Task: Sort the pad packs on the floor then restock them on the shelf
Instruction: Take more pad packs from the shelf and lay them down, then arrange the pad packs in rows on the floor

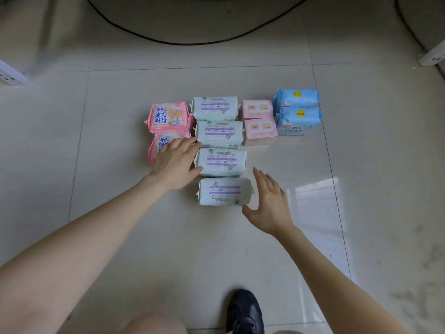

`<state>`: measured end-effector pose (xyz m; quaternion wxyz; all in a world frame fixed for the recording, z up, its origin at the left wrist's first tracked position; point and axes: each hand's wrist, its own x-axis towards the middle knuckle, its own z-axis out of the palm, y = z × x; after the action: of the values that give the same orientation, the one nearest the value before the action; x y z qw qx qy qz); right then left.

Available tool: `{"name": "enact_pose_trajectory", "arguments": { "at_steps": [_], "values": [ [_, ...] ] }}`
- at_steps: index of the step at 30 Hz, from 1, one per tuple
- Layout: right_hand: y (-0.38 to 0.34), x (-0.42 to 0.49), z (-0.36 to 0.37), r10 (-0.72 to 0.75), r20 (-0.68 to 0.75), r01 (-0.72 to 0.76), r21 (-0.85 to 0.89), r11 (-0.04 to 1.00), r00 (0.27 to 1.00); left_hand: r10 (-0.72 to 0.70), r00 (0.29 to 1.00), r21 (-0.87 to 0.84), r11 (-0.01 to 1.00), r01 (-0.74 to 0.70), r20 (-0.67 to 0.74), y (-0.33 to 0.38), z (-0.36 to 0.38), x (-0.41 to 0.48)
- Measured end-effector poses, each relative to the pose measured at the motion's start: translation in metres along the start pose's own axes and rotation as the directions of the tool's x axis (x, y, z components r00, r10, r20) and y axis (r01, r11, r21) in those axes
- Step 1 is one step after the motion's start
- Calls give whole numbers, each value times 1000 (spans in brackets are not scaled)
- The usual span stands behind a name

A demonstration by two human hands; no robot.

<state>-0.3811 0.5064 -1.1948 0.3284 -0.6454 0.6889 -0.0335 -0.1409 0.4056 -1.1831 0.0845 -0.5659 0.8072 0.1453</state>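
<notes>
Pad packs lie in columns on the tiled floor. Two pink bear-print packs (pixel 169 117) are at the left. Several pale green packs with purple bands form the middle column, the nearest one (pixel 224 191) closest to me. Two small pink packs (pixel 258 121) and two blue packs (pixel 298 116) are at the right. My left hand (pixel 175 162) is open, covering the lower pink pack (pixel 166 141) and touching the left end of the third green pack (pixel 220 162). My right hand (pixel 269 203) is open, its thumb beside the nearest green pack's right end.
A black cable (pixel 192 41) curves across the floor beyond the packs. A white power strip (pixel 10 75) sits at the left edge and a white object (pixel 432 56) at the right edge. My dark shoe (pixel 245 312) is at the bottom.
</notes>
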Motion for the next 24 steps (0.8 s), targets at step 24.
{"name": "enact_pose_trajectory", "arguments": {
  "at_steps": [24],
  "values": [
    [-187,-155,-311,-69,3,63,-460,885,998,-32,997,293,956,9,74,95,-342,-170]
  ]
}}
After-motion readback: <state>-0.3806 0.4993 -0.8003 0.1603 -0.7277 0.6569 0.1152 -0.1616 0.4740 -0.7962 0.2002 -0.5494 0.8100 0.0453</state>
